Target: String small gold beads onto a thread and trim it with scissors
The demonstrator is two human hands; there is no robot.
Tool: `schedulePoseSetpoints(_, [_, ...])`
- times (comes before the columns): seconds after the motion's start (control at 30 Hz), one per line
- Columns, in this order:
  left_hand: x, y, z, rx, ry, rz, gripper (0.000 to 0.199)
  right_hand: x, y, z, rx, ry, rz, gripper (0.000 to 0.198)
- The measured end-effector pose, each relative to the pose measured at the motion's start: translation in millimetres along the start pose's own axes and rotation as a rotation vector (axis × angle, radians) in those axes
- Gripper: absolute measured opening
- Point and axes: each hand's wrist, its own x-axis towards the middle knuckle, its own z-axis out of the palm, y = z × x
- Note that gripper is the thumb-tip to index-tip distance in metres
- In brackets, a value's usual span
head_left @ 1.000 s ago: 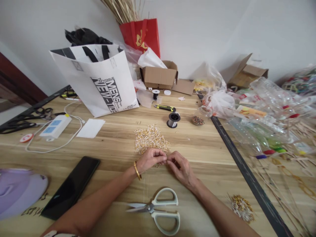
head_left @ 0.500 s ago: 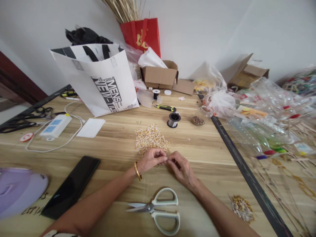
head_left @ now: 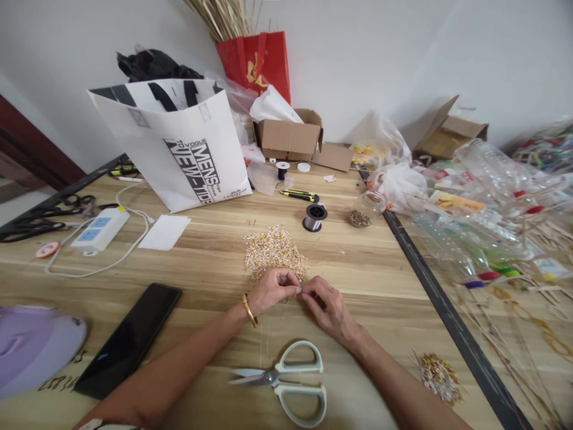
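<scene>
At the near edge of a pile of small gold and white pieces (head_left: 274, 251), my left hand (head_left: 275, 288) is closed in a pinch, a gold bangle on its wrist. My right hand (head_left: 329, 304) pinches too, its fingertips meeting those of the left. Whatever sits between the fingertips is too small to make out. Below the hands lie scissors (head_left: 282, 377) with pale handles, blades pointing left. A second, smaller heap of gold and white pieces (head_left: 439, 377) rests beside my right forearm.
Behind the pile stand a wire spool (head_left: 315, 217), a yellow-black cutter knife (head_left: 299, 195) and a jar of beads (head_left: 360, 217). A phone (head_left: 129, 339), power strip (head_left: 100, 230) and white bag (head_left: 179, 149) are on the left. Plastic bottles (head_left: 487, 221) crowd the right, past a black strip (head_left: 430, 292).
My right hand and the joined fingertips have shifted very slightly left. Both hands keep their pinch, and the things on the table stay in place.
</scene>
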Motion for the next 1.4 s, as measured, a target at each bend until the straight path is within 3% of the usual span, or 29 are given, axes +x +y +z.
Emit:
schedulePoseSetpoints(0.43, [0.0, 5.4, 2.5, 0.043, 0.031, 0.054, 0.01, -0.2, -0.9, -1.1, 0.003, 0.009, 0.003, 0.01])
schedulePoseSetpoints(0.6, [-1.1, 5.9, 3.9, 0.049, 0.023, 0.086, 0.009, -0.7, 0.7, -1.2, 0.077, 0.059, 0.145, 0.012])
schedulePoseSetpoints(0.8, [-2.1, 6.8, 4.5, 0.103, 0.057, 0.114, 0.007, -2.3, 6.0, 1.8, 0.226, 0.01, 0.277, 0.016])
schedulePoseSetpoints(1.1, [-0.8, 3.9, 6.4, 0.116, 0.073, 0.141, 0.006, -1.2, 8.7, 3.6, 0.23, 0.021, 0.294, 0.013])
schedulePoseSetpoints(1.4, [1.0, -3.6, 6.8, 0.235, 0.113, 0.259, 0.004, 0.3, 5.7, 2.4, 0.256, 0.005, 0.297, 0.011])
